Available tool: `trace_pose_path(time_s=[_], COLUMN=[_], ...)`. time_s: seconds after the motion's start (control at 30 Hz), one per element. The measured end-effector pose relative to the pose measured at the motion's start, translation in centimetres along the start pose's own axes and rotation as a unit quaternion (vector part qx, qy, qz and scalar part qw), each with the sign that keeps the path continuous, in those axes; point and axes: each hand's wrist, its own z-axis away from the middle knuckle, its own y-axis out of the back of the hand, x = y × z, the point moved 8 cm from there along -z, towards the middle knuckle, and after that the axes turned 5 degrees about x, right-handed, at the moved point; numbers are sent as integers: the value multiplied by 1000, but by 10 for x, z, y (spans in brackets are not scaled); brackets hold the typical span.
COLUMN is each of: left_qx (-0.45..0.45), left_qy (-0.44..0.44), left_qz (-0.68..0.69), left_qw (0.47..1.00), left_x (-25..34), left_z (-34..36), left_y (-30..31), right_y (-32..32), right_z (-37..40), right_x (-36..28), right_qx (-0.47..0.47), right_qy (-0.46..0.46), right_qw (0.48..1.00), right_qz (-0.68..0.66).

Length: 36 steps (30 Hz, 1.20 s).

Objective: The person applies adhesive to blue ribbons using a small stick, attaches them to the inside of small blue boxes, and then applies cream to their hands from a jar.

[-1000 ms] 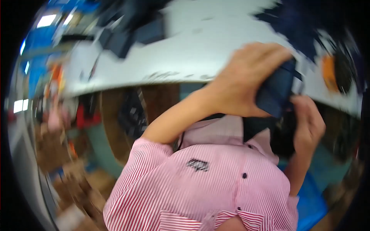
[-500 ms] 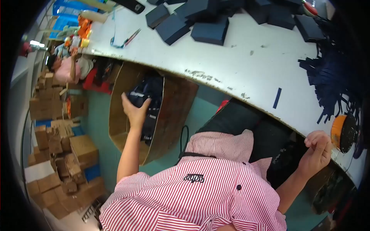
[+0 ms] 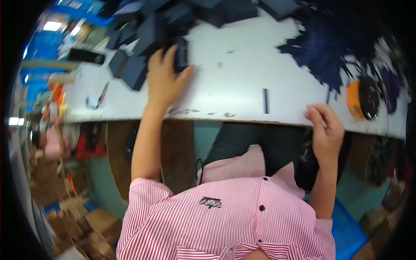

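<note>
The left hand [image 3: 167, 80] is resting, fingers spread open, on a dark blue box [image 3: 183, 52] at the counter's [image 3: 234, 73] eleven o'clock; the right hand [image 3: 327, 130], fingers loose and empty, is touching its four o'clock edge.

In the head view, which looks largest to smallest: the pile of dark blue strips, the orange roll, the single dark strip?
1. pile of dark blue strips
2. orange roll
3. single dark strip

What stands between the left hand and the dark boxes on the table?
Nothing visible. The left hand lies open on the table, fingers right at the nearest dark box; blur hides actual contact.
</note>
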Motion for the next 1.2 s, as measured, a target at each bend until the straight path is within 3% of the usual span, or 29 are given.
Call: trace_pose_path(time_s=[0.13,0.3,0.43,0.53,0.7,0.9,1.0,1.07,1.13,1.17,1.2], left_qx=[-7,-32,-61,-74,-90,-79,-63,-136,-225,-227,-215], left_qy=[-20,-77,-133,-140,-127,-147,-149,-97,-30,-33,-54], left_qz=[17,86,143,151,140,184,302,433,560,592,577], left_qw=[1000,993,979,976,978,969,940,886,797,772,786], left_x=[16,86,134,147,147,142,156,183,207,217,219], left_z=[1,24,40,42,40,13,-11,-26,-31,-32,-37], left_y=[-9,2,-8,-18,-19,2,-6,-19,-37,-40,-45], right_y=[-4,-10,-37,-68,-90,-33,-14,-9,-5,-5,-4], right_z=[-20,-52,-85,-111,-133,-116,-100,-87,-75,-70,-68], right_x=[-1,-2,-11,-17,-8,-26,-21,-22,-27,-26,-23], right_qx=[24,87,127,109,64,101,92,96,101,101,106], right_qy=[125,212,296,370,379,294,176,188,205,194,179], right_qw=[987,946,912,869,841,950,978,972,968,969,967], right_qz=[95,228,253,310,380,39,-72,-103,-104,-115,-145])
